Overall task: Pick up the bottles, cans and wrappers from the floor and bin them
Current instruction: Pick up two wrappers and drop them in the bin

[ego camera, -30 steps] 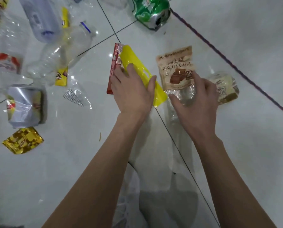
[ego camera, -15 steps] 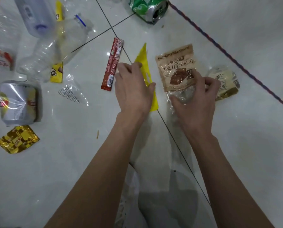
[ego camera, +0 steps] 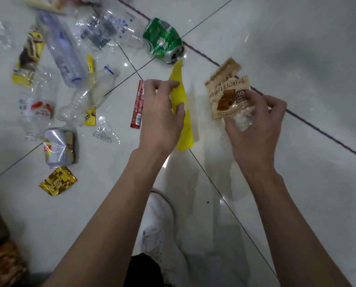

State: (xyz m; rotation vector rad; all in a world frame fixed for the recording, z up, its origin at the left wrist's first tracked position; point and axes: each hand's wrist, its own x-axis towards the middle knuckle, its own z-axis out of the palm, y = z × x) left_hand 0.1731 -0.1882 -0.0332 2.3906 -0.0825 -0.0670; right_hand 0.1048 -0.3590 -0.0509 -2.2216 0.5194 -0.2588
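I see the L hand [ego camera: 162, 121] closed on the long flat yellow plastic wrapper [ego camera: 183, 129]; thumb and fingers pinch its upper part, and the wrapper hangs tilted, lower end near the white tile floor [ego camera: 297, 183]; I cannot tell if it touches. The R hand [ego camera: 255, 129] is curled around the brown paper-look snack wrapper w/ clear crumpled bottom [ego camera: 224, 94]; fingers half closed, gripping the clear part, the brown top sticks up to the far side. Just left of the L hand the thin red stick wrapper [ego camera: 138, 106] lies flat on the floor. Far from the yellow wrapper tip lies the crushed green can [ego camera: 162, 41], on its side, opening toward me. At the left the dented silver can w/ yellow-red label [ego camera: 59, 148]; near it, toward me, the small gold foil wrapper [ego camera: 58, 181]. Further left and far: clear plastic bottle w/ red-white label [ego camera: 36, 104], crushed clear bottle w/ blue cap ring [ego camera: 90, 96], pale blue-tinted bottle [ego camera: 63, 52], yellow-brown long wrapper [ego camera: 28, 59]; approx. all touching or overlapping. Small clear printed film [ego camera: 104, 131] lies between silver can and red stick. Below my arms a white shoe [ego camera: 162, 224] is on the floor.
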